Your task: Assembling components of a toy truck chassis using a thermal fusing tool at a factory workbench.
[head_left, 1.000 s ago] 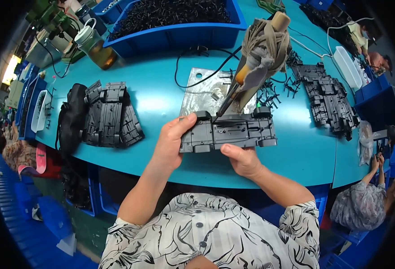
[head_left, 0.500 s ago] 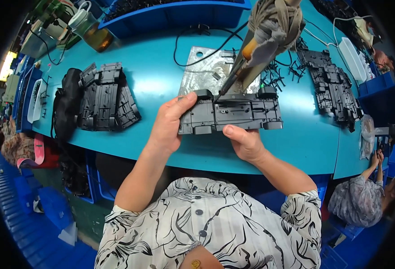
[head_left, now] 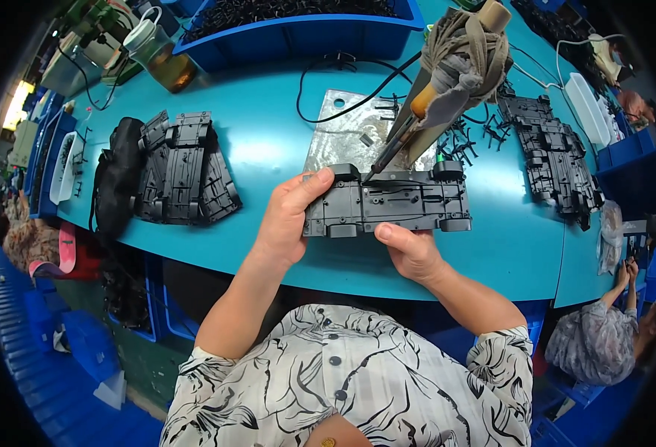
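Note:
Both hands hold a black plastic chassis [head_left: 410, 203], shaped like a toy car's underside with wheel-arch humps at its corners. My left hand [head_left: 287, 216] grips the left end, thumb on top. My right hand [head_left: 416, 255] holds the near edge right of the middle, thumb on the face and fingers hidden beneath. The dark tip of what looks like a soldering iron [head_left: 396, 143], slanting down from a cloth-wrapped stand [head_left: 462, 56], meets the chassis near its far left edge; whether it touches cannot be made out. Behind lies a silvery metal plate [head_left: 335, 141].
Stacked black chassis [head_left: 183, 175] lie left, beside a black cloth bundle [head_left: 113, 179]; more chassis [head_left: 551, 153] lie right. Small black parts [head_left: 458, 141] are scattered behind the stand. A blue bin [head_left: 298, 37] and a jar of amber liquid [head_left: 164, 63] stand far back. A co-worker [head_left: 596, 335] sits right.
The whole view has shifted slightly, so the bench and hands sit a little lower in the picture. Both hands keep their hold on the chassis, and the iron's tip stays at its far left edge.

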